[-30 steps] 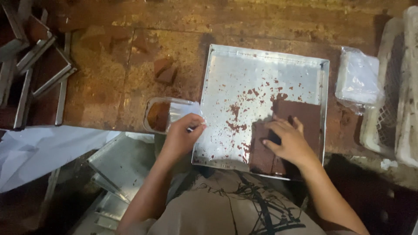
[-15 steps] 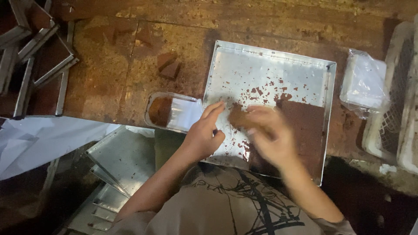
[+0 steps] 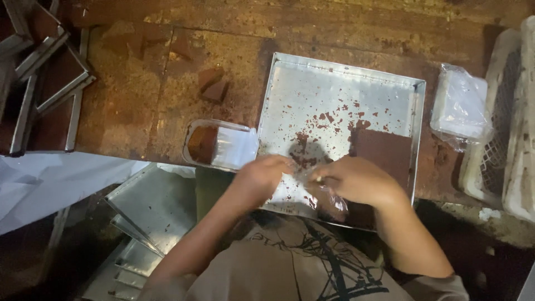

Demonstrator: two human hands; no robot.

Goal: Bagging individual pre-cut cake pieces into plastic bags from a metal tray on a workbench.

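Observation:
A square metal tray [image 3: 312, 89] dusted with brown crumbs lies on the wooden table. A flat brown slab [image 3: 384, 150] rests in its right near corner. My right hand [image 3: 356, 181] holds a brown piece inside a clear plastic bag [image 3: 329, 198] over the tray's near edge. My left hand [image 3: 264, 175] pinches the same bag at its left side. The two hands nearly touch.
A clear bag with a brown piece [image 3: 217, 146] lies left of the tray. A stack of clear bags [image 3: 460, 106] sits to the right, beside white mesh crates [image 3: 512, 122]. Metal frames [image 3: 44, 78] are far left; metal trays [image 3: 150, 206] sit below the table edge.
My right hand has left the slab and come toward the left hand. Both hands now hold a clear bag with a brown piece in it over the tray's near edge.

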